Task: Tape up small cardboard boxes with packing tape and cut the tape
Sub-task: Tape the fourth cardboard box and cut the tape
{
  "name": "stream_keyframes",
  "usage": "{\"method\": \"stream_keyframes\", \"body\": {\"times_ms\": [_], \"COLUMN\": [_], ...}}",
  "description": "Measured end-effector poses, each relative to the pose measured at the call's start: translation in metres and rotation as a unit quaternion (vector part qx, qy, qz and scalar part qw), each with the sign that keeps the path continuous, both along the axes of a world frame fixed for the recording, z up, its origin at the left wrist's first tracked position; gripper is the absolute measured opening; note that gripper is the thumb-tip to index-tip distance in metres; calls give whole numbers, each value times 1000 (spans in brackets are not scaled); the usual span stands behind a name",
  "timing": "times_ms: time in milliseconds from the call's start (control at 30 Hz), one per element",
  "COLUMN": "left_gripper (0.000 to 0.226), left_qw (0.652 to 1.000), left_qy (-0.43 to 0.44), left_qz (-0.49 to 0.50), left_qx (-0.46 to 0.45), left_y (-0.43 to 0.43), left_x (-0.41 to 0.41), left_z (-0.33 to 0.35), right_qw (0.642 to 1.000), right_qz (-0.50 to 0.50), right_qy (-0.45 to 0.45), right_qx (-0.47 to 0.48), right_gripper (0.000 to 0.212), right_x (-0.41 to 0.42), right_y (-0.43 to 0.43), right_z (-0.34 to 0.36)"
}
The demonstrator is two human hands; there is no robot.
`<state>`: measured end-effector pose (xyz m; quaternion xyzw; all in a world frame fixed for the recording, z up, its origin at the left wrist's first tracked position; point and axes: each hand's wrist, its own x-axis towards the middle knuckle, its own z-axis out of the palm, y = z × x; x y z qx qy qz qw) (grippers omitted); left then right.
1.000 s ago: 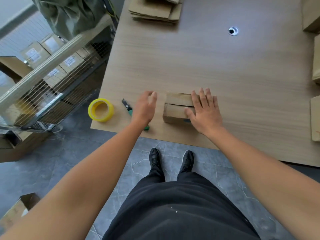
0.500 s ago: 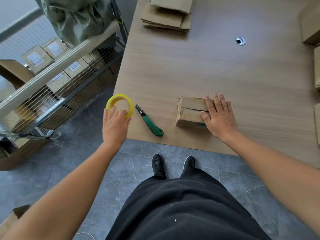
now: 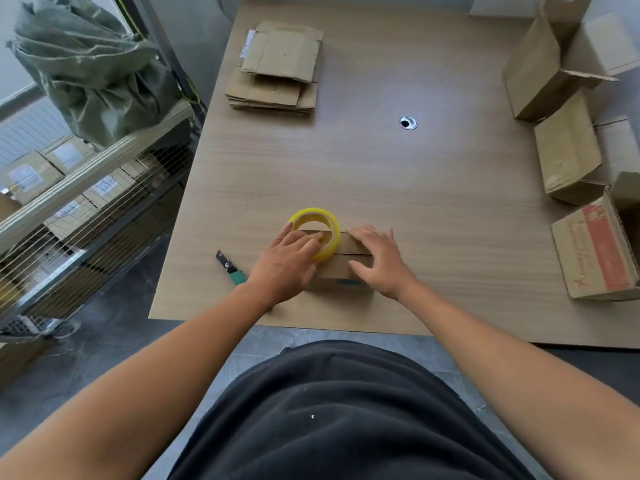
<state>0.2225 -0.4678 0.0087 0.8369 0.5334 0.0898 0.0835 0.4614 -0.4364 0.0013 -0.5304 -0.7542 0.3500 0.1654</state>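
Box [image 3: 341,268] | left hand [image 3: 287,265] grips tape roll [image 3: 331,244] (on top) | right hand [image 3: 377,261] fingers spread | knife [image 3: 232,270] beside

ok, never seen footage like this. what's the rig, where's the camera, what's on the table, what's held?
No machine: a person works with bare hands. The single camera sits on their head, looking forward and down, so both arms enter from the bottom. The left hand grips a yellow tape roll over a small cardboard box; the right hand lies flat on the box top. Also on the wooden table: a green-handled utility knife left of the box, a stack of flattened cartons at the far side, more boxes along the right edge. A wire cart of parcels stands beside the table.
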Motion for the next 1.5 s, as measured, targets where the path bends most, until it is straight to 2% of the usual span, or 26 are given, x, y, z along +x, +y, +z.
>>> {"method": "stream_keyframes", "body": {"times_ms": [67, 167, 267, 400, 567, 867, 933, 1033, 1100, 1200, 1500], "left_gripper": [38, 35, 32, 27, 19, 17, 19, 21, 21, 20, 19], "left_qw": [1000, 999, 999, 999, 998, 998, 998, 997, 997, 996, 997], "left_qy": [9, 25, 19, 13, 27, 24, 36, 58, 70, 81, 76], "left_qz": [-15, -33, -35, -25, -14, 0, -3, -10, -11, -11, -14], "left_qx": [-1, -14, -19, -27, -48, -55, -53, -43, -40, -33, -23], "left_y": [2, 4, 1, 1, -2, -5, -5, -7, -8, -9, -10], "left_x": [1, 5, 8, 9, 11, 13, 13, 14, 16, 17, 16], "left_z": [1, 4, 5, 7, 7, 4, 4, 6, 8, 10, 9], "right_qw": [1000, 998, 997, 994, 994, 992, 991, 987, 993, 999, 998], "right_qz": [4, -25, 10, -11, -41, 13, 0, -22, -10, 7, 4], "right_qy": [-5, 65, 74, 108, 105, 119, 131, 152, 114, 47, 28], "right_qx": [25, 3, 3, -23, -15, 32, 5, -48, -25, 1, -63], "right_gripper": [72, 80, 54, 23, 4, 5, 3, 10, 19, 22, 12], "right_x": [-3, -10, -7, 0, -4, 4, 6, 4, 1, -4, -6], "right_y": [3, 11, 21, 21, 19, 15, 17, 22, 25, 26, 32], "right_z": [1, 9, 14, 14, 11, 6, 6, 11, 12, 12, 15]}}
